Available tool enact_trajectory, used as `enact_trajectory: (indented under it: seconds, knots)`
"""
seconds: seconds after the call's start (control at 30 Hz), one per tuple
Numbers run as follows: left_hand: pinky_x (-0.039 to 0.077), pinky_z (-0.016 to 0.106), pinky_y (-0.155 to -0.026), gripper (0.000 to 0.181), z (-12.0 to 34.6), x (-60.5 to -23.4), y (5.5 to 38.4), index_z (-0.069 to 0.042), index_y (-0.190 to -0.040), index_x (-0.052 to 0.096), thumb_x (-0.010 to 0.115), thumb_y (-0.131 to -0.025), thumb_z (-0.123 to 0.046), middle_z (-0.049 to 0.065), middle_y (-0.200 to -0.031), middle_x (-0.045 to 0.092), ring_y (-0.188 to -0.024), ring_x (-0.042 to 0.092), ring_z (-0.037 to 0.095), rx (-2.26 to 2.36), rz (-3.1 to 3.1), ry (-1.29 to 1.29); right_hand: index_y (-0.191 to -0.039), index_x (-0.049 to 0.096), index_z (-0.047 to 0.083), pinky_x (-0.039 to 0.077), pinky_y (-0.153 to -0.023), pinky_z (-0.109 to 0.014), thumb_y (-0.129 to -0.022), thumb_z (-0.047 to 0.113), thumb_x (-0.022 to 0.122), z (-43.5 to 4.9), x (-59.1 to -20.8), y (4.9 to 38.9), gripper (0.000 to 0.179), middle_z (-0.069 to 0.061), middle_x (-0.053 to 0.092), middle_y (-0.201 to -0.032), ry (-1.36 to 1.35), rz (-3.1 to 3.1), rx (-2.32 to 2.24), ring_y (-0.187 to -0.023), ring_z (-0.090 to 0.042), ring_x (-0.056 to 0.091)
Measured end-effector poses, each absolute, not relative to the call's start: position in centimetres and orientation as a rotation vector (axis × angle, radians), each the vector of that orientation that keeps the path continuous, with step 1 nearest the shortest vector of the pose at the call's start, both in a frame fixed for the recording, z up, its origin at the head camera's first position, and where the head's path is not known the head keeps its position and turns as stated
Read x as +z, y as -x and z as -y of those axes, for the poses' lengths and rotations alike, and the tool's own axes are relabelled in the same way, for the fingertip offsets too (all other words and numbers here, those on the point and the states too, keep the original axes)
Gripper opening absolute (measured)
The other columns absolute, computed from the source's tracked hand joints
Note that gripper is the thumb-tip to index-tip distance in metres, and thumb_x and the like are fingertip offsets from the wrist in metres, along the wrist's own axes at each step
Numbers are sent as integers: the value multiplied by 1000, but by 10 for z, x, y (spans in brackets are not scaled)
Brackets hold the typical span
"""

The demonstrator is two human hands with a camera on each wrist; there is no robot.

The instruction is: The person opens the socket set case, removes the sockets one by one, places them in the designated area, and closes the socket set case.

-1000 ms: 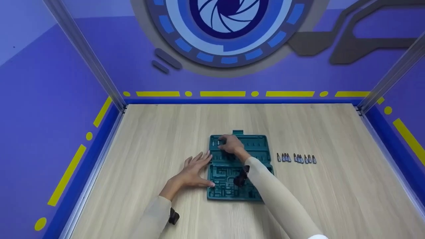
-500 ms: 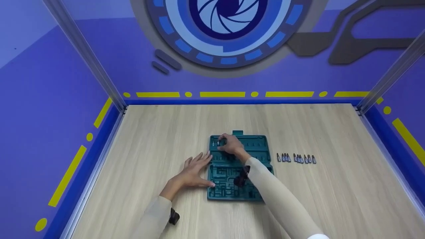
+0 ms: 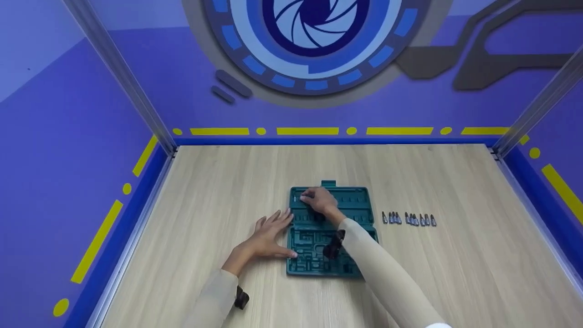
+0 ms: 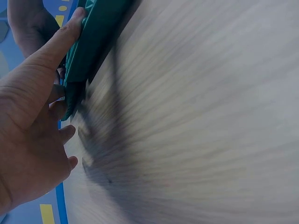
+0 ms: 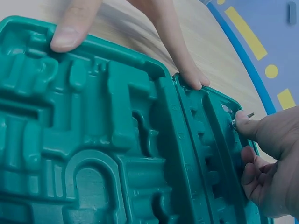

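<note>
A green plastic tool case point(image 3: 314, 269) lies open flat on the wooden table, its moulded slots facing up. My left hand point(image 3: 266, 239) has its fingers spread along the case's left side. In the right wrist view, its thumb point(image 5: 67, 37) presses on the rim of the near half, and a fingertip touches the far half. My right hand point(image 3: 321, 200) is over the far half's upper left corner. It pinches a small metal bit point(image 5: 251, 115) between thumb and finger at the slots; the bit is mostly hidden by the fingers.
Several metal bits point(image 3: 412, 219) stand or lie in a row on the table point(image 3: 455, 264) to the right of the case. A latch tab point(image 3: 328, 183) sticks out from the case's far edge. Blue-purple walls point(image 3: 104, 150) enclose the table's back and sides.
My right hand's fingertips have tilted and drawn together over the upper left slots, covering more of the bit. The left hand stays on the case. The head view has shifted slightly.
</note>
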State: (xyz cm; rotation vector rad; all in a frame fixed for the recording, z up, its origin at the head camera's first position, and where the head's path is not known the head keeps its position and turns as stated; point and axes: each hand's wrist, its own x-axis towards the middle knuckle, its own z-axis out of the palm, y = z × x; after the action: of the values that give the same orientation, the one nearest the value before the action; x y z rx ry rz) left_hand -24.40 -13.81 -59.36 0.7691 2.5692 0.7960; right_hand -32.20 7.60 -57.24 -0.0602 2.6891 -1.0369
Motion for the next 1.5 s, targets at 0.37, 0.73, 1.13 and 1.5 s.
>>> enact_trajectory:
  seconds: [0.37, 0.73, 1.13, 1.5]
  knots:
    - [7, 70, -121, 113, 135, -594, 242, -11, -164, 23, 82, -79, -57, 10, -173, 14, -160, 10, 40, 804, -2566, -772, -121, 72, 13, 48, -101, -52, -106, 31, 57, -76, -577, 317, 28, -10, 68, -125, -23, -2717, -1029, -102, -27, 61]
    - [6, 69, -122, 112, 135, -593, 241, -13, -164, 23, 82, -80, -58, 7, -173, 13, -160, 9, 38, 794, -2563, -757, -118, 69, 11, 48, -96, -48, -107, 32, 54, -79, -578, 315, 28, -12, 68, -116, 7, -2735, -1097, -99, -27, 58]
    - [6, 67, -123, 113, 135, -593, 242, -14, -164, 23, 81, -79, -59, 5, -173, 14, -161, 8, 36, 793, -2577, -730, -110, 72, 3, 48, -58, -22, -105, 26, 60, -114, -564, 307, 27, -11, 71, -87, 122, -2445, -1343, -66, -12, 64]
    - [5, 70, -122, 112, 136, -594, 242, -13, -163, 26, 84, -78, -57, 8, -173, 15, -160, 10, 39, 824, -2580, -735, -123, 69, -1, 53, -67, -25, -106, 25, 57, -167, -560, 279, 33, -7, 70, -93, 229, -2275, -1469, -74, -12, 64]
